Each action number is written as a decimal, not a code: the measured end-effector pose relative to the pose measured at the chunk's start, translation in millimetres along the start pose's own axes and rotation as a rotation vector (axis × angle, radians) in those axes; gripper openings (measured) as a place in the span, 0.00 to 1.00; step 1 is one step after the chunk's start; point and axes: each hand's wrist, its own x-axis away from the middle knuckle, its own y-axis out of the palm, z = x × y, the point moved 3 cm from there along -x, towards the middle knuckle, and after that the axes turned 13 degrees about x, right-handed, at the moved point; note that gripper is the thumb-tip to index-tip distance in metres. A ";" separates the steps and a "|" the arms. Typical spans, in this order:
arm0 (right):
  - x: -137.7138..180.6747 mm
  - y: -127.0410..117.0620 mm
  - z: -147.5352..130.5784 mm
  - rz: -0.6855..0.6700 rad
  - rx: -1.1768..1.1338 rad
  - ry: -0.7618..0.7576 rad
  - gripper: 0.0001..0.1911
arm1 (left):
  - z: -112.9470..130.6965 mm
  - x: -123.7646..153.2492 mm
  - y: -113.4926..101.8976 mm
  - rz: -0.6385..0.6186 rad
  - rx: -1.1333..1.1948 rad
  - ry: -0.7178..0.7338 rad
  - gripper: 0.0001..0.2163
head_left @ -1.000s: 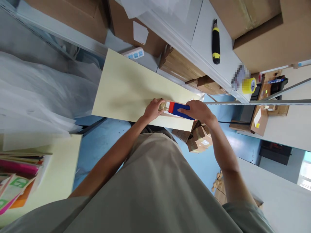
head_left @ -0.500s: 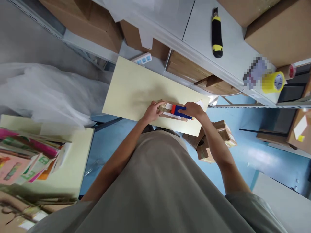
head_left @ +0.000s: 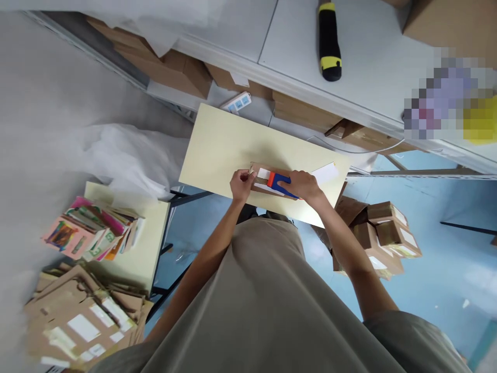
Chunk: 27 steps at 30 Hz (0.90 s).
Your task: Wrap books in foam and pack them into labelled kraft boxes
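On the pale yellow table (head_left: 217, 140) lies a narrow brown cardboard package (head_left: 254, 167) with a white label. My right hand (head_left: 305, 185) is wrapped round a blue-handled tool with an orange-red end (head_left: 280, 183), held over the package. From its orange end a thin brownish strip runs left; I cannot tell if it is blade or tape. My left hand (head_left: 241, 184) is at the package's left end, thumb and fingers curled in a pinch. What they grip is too small to make out. A white paper slip (head_left: 325, 173) lies right of my right hand.
A black-and-yellow utility knife (head_left: 330, 44) lies on the upper shelf (head_left: 295, 57). Booklets (head_left: 101, 228) and flattened cartons (head_left: 85, 321) are stacked at left. White plastic sheeting (head_left: 120, 160) hangs left of the table. Cardboard boxes (head_left: 382, 233) stand on the floor at right.
The view has shifted, showing more of the left stacks. My left hand has drawn slightly away from the package's end, its fingers curled tighter. My right hand keeps hold of the tool.
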 end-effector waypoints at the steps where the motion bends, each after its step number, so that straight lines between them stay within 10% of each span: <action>1: 0.2 1.2 4.0 -0.011 -0.018 -0.015 0.29 | -2.1 0.5 0.8 0.017 0.023 0.002 0.13; 8: 10.8 8.8 45.0 -0.062 -0.167 -0.142 0.28 | -6.3 3.1 10.6 0.058 0.086 0.032 0.12; 17: 81.2 18.3 165.2 -0.091 -0.208 -0.185 0.33 | -3.3 2.7 17.8 0.078 0.030 0.017 0.11; 27: 52.1 53.1 179.6 -0.172 -0.326 -0.126 0.29 | -6.6 0.6 19.8 0.064 -0.019 0.036 0.13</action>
